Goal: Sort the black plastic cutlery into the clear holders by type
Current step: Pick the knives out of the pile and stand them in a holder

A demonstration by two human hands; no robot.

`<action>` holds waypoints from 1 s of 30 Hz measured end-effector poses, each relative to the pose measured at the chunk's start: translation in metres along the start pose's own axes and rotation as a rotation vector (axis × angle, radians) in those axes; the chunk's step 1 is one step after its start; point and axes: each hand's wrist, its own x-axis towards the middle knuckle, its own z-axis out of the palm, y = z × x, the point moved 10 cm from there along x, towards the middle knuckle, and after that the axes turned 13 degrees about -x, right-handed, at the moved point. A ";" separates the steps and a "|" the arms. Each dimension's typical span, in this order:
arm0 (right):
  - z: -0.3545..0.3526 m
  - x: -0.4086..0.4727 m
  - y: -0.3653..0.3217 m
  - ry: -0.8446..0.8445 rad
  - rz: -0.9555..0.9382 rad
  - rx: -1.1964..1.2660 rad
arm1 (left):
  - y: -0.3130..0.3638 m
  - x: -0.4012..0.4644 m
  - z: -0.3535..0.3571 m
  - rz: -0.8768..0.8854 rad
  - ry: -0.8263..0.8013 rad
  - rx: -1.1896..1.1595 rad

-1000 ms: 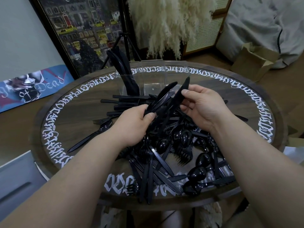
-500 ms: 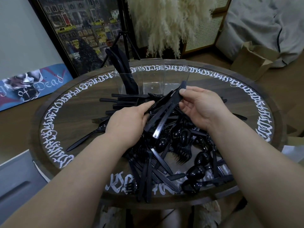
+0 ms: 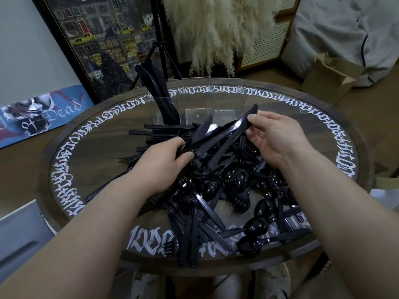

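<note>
Left hand (image 3: 166,162) grips a small bunch of black plastic knives (image 3: 205,137) by the handle ends, thumb and fingers curled round them, blades fanning up and away to the right. Right hand (image 3: 274,137) pinches the tip end of one long black plastic knife (image 3: 234,131) between thumb and forefinger; the remaining fingers hang loosely curled below. That knife lies across the bunch held by the left hand.

Both hands sit above the loose heap of black plastic forks, spoons and knives (image 3: 226,199) spread over the round dark wood table with a glass top and white lettering round the rim (image 3: 86,147).

Clear plastic holders (image 3: 205,104) stand at the far side of the table, just behind the heap. The leftmost compartment holds upright black cutlery (image 3: 155,87); type not readable. The other compartments look see-through.
</note>
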 end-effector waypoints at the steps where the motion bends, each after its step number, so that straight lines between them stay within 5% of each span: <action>1: -0.005 0.001 0.001 0.024 0.018 0.018 | -0.002 0.000 -0.003 -0.004 0.020 -0.025; 8: -0.018 0.004 0.010 0.086 0.097 0.056 | 0.003 -0.004 -0.039 0.005 0.308 -0.141; 13: 0.002 -0.004 0.012 0.003 0.106 0.028 | 0.013 -0.001 -0.010 0.014 0.136 -0.148; 19: 0.013 -0.008 0.003 -0.070 0.025 0.018 | 0.011 0.004 -0.010 -0.032 0.151 -0.121; 25: 0.026 -0.013 -0.001 -0.208 -0.047 -0.036 | -0.001 0.003 -0.002 -0.188 0.099 -0.488; 30: 0.042 -0.016 0.001 -0.271 -0.075 -0.023 | 0.001 0.002 0.015 -0.221 -0.007 -0.543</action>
